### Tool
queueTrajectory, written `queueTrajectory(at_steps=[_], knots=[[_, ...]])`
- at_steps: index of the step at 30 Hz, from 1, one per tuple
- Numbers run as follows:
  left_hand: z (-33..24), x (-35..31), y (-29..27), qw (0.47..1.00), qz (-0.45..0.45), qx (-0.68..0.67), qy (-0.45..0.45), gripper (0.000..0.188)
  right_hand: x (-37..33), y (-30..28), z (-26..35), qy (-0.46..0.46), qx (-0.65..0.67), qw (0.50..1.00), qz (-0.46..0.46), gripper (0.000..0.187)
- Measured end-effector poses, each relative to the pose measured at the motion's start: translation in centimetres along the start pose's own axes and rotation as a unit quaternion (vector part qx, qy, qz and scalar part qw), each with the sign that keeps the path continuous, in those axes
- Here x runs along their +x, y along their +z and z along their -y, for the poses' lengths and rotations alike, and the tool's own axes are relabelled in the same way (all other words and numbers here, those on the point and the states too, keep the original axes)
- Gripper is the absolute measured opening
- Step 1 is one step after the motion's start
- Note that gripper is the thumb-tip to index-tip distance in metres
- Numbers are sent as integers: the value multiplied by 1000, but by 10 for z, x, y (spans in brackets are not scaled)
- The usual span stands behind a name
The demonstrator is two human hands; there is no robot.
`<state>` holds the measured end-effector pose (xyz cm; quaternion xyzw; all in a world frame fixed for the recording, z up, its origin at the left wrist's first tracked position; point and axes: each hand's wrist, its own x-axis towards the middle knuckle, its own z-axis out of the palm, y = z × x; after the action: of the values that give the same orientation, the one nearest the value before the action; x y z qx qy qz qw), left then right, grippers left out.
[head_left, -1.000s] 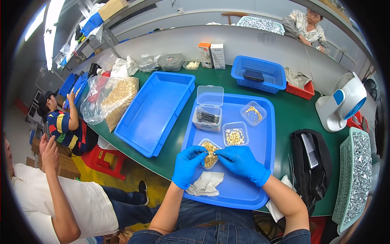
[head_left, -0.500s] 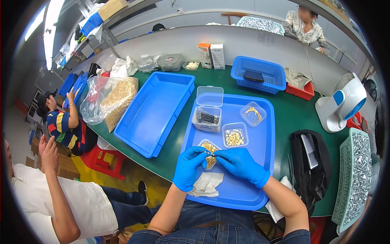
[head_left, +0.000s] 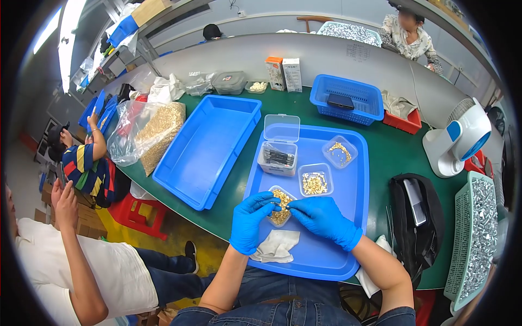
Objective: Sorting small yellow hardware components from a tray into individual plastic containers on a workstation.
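Note:
Both my hands wear blue gloves and meet above a small clear tub (head_left: 281, 211) of tiny gold-coloured metal parts. My left hand (head_left: 253, 217) pinches at the tub's left side, and what is between its fingertips is too small to name. From the right, my right hand (head_left: 321, 217) pinches a small dark piece that I cannot make out. The tub stands in a shallow blue tray (head_left: 348, 190). Beyond it in the tray are a clear square tub (head_left: 315, 180) of gold and silver bits, another tub (head_left: 340, 152) with fewer bits, and a lidded box (head_left: 278, 157) of dark thin items.
A white cloth (head_left: 276, 246) lies by my left wrist. Left stand an empty-looking blue bin (head_left: 204, 146) and a bag of gold parts (head_left: 163, 130). A blue basket (head_left: 348, 98), white fan (head_left: 457, 138), black bag (head_left: 413, 217) and green basket (head_left: 473, 239) surround the tray. Other people are nearby.
My fingertips have drawn slightly apart over the tub, showing more of the gold parts. At the far left, the co-worker in the striped shirt has shifted their arms.

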<state>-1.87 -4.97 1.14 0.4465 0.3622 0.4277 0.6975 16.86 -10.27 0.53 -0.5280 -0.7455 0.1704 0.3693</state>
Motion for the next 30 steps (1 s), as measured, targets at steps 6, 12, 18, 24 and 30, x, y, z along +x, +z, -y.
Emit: queueTrajectory(at_steps=[6,12,18,24,30], knots=[[0,-3,5,998,0,54,36,28,1,0,-1,-2,-8,1000,2,18],[0,-3,6,998,-1,53,37,29,0,1,-2,-11,-48,999,3,18],[-2,-3,4,999,3,43,17,30,-1,0,-3,-27,-63,998,3,18],[-5,-2,1,999,14,40,-5,27,1,-2,-5,-50,-92,994,-12,21],[-1,-2,-5,999,26,35,-27,19,1,-2,-5,-47,-96,994,-10,23]])
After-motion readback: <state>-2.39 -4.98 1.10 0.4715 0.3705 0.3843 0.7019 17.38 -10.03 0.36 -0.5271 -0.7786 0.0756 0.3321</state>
